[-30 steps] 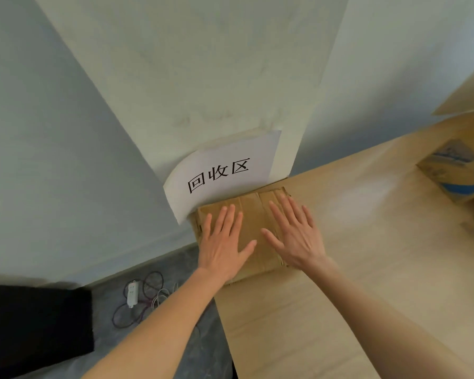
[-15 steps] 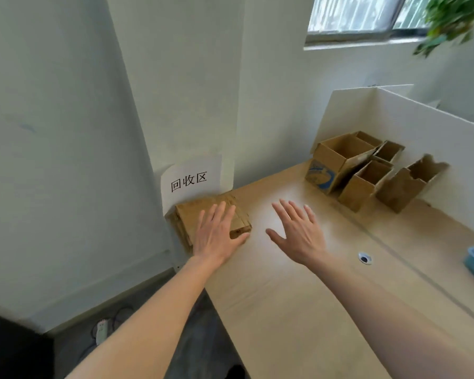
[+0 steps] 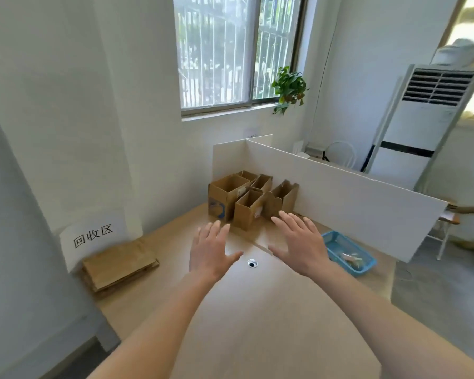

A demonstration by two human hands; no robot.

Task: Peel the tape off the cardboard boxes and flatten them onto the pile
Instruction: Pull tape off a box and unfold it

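Observation:
A pile of flattened cardboard (image 3: 119,266) lies at the table's left edge under a white paper sign (image 3: 92,236). Several open brown cardboard boxes (image 3: 248,205) stand at the back of the table against a white divider; the largest one (image 3: 225,196) is leftmost and bears a blue print. My left hand (image 3: 211,250) and my right hand (image 3: 298,242) hover over the middle of the table, palms down, fingers spread, holding nothing. Both hands are just in front of the boxes and well to the right of the pile.
A blue plastic tray (image 3: 349,255) with small scraps sits right of my right hand. A cable hole (image 3: 252,263) lies between my hands. The white divider (image 3: 340,192) bounds the wooden table (image 3: 257,310) at the back. An air conditioner (image 3: 422,119) stands far right.
Both hands left the flattened pile and moved right, towards the standing boxes. My view swung up and right, so the pile now lies at the left.

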